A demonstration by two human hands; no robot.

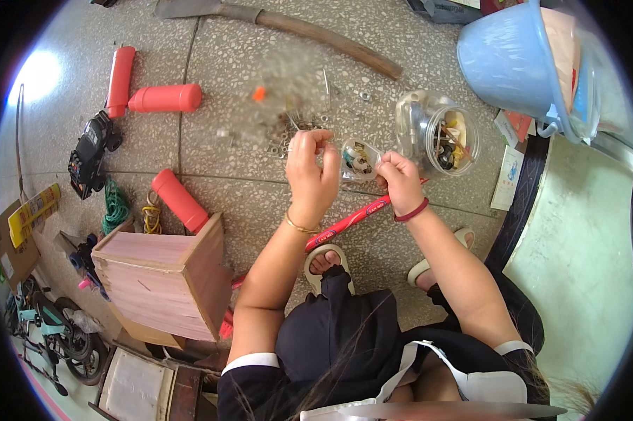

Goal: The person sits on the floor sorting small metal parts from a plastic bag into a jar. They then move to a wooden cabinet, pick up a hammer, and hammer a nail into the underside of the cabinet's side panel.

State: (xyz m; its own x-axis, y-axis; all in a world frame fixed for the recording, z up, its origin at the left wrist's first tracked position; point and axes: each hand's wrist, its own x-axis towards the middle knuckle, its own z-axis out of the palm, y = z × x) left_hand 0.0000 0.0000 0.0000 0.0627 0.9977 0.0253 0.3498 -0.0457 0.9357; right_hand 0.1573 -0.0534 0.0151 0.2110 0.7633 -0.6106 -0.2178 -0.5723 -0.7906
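Note:
My right hand (401,181) is closed on the edge of a small clear plastic pouch (359,158) with small dark, pale and teal pieces in it. Whether the pouch is soft or stiff is hard to tell. Just left of it, my left hand (311,168) has its fingers curled in, and what they pinch, if anything, is hidden. Small metal nuts and bits of hardware (280,144) lie scattered on the floor by its fingertips. Beyond them is a blurred, see-through heap (278,81) with an orange spot. A clear jar (474,144) of mixed small parts stands right of my right hand.
A red pole (348,223) lies below my hands, near my sandalled feet. A wooden-handled tool (330,43) lies at the far side. Right stands a blue bucket (502,63); left are red cylinders (165,98), a black toy truck (90,154) and a wooden box (148,281).

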